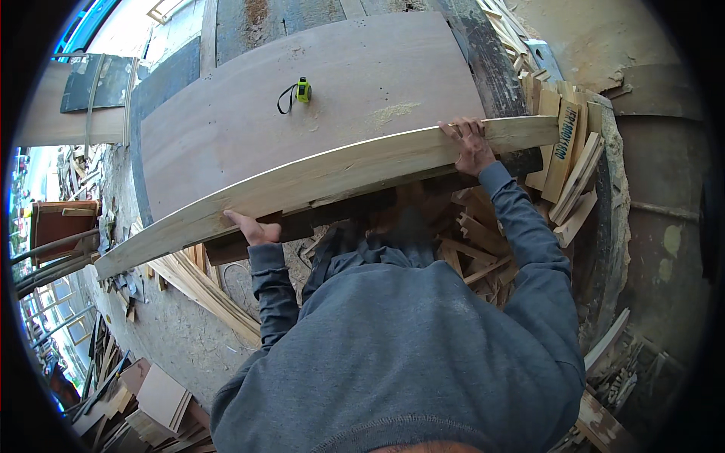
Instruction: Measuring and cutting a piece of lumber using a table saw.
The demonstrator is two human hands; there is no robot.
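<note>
A long pale wooden plank [332, 174] lies along the near edge of a large brown plywood sheet [302, 106] on a workbench. My left hand [251, 226] grips the plank's lower edge from beneath, left of the middle. My right hand [470, 140] rests on top of the plank near its right end, with the fingers curled over the far edge. Both arms wear grey sleeves. A green tape measure [302, 90] with a black strap sits on the plywood, farther back and apart from both hands.
Short offcut boards [566, 158] are stacked at the bench's right end, and wood scraps [468, 241] lie heaped under the bench. More planks [204, 291] lean at the lower left. Flat boards [158, 396] lie on the ground to the left.
</note>
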